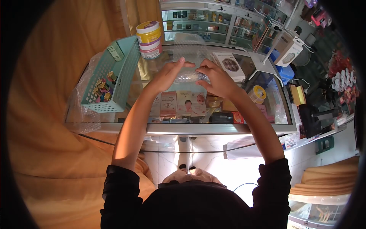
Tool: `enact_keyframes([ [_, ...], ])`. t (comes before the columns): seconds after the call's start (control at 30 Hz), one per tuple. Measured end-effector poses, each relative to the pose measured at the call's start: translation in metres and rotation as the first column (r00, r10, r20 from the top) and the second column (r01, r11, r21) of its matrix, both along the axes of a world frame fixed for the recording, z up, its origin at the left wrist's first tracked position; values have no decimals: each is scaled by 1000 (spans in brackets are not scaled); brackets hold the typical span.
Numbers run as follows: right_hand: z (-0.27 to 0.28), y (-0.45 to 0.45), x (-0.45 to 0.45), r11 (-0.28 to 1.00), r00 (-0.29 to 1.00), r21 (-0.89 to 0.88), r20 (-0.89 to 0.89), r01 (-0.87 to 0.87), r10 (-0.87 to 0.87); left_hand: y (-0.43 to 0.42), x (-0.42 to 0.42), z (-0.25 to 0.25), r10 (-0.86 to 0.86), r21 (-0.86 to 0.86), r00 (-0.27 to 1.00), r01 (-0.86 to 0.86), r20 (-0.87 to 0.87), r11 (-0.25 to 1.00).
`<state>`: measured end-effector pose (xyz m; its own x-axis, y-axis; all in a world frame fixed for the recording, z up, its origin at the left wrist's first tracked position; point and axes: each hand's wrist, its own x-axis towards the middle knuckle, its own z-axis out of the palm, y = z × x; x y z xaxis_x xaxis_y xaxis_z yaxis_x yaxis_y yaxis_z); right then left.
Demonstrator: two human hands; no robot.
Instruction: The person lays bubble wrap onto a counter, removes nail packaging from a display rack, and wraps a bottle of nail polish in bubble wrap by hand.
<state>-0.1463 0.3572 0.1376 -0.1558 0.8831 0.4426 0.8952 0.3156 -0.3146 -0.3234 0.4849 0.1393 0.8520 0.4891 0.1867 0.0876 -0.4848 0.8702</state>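
A short roll of bubble wrap lies on the glass counter, a loose sheet of bubble wrap stretching away behind it. What is inside the roll, if anything, I cannot make out. At its left end is my left hand, fingers stretched out and apart. My right hand has bent fingers and thumb around the right end of the roll. Close to my right hand, a white box with an oval window lies flat. Beneath the glass, nearer to me, are several cosmetic boxes.
A green basket with small ornaments stands left, beside stacked yellow and pink jars. A tape roll is on the right. A white stand rises behind it. The counter's metal edge runs in front of me.
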Motion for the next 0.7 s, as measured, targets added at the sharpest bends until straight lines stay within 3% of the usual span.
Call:
enact_keyframes([
  [0.07,-2,-2,-1,999,1000,37,10,-1,0,-5,1,2,-153,-17,976,157,154,987],
  [0.1,-2,-3,-1,998,1000,53,4,25,-25,-10,1,3,-153,-13,976,157,154,988],
  [0.17,-3,-4,-4,996,999,71,-3,45,-45,-20,0,7,-147,288,974,92,173,953],
  [0.37,-3,-8,-6,995,977,35,-196,89,-81,-5,3,-4,-111,194,985,84,132,977],
  [0.43,-4,-9,-7,985,992,157,-111,74,-57,-5,3,-2,-113,190,988,91,108,978],
  [0.53,1,-12,-9,978,998,205,33,41,-48,-1,3,-3,-140,170,986,122,96,978],
  [0.7,7,-16,-8,997,1000,75,2,22,-22,-6,3,-6,-176,212,978,149,114,966],
])
